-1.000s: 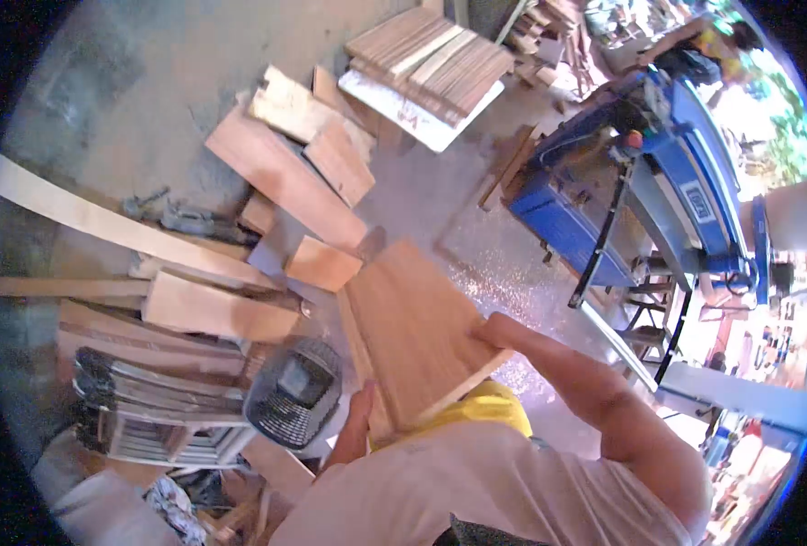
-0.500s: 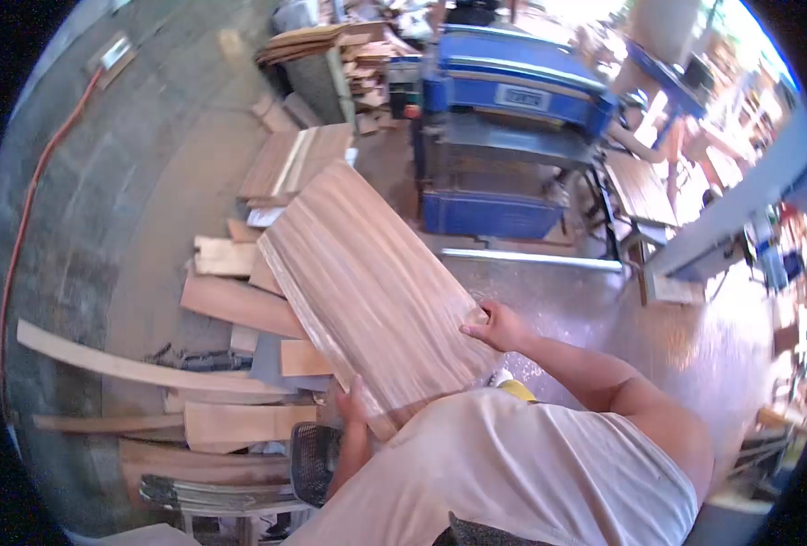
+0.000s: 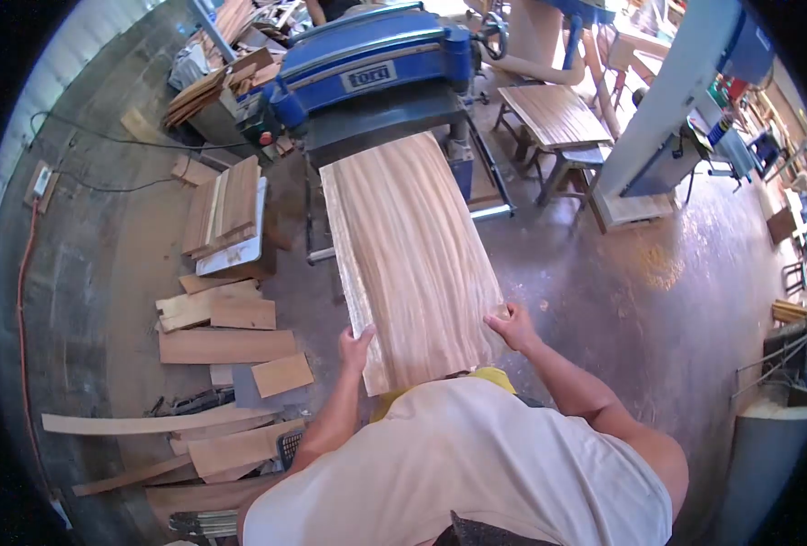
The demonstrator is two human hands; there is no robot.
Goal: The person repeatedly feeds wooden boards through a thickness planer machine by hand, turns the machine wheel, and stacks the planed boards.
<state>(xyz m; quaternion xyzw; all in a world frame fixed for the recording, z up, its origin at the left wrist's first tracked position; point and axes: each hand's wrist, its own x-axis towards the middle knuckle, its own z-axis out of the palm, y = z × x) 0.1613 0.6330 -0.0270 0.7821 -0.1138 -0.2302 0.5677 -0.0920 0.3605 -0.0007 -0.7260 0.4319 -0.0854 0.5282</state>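
Observation:
A wide wooden board with brown streaked grain is held out in front of my body. My left hand grips its left edge near the close end, thumb on top. On the opposite edge, my right hand holds it the same way, fingers hidden underneath. The board's far end lies at the front of a blue thickness planer, over or against its dark bed; I cannot tell whether it touches.
Stacked boards sit left of the planer, with several offcuts on the floor below them. Another streaked panel rests on a stand at the right, near a grey post. An orange cord runs along the left.
The board has swung clockwise from pointing up-left to pointing nearly straight at the planer. My view has turned and the planer appears closer. Both hands keep their hold.

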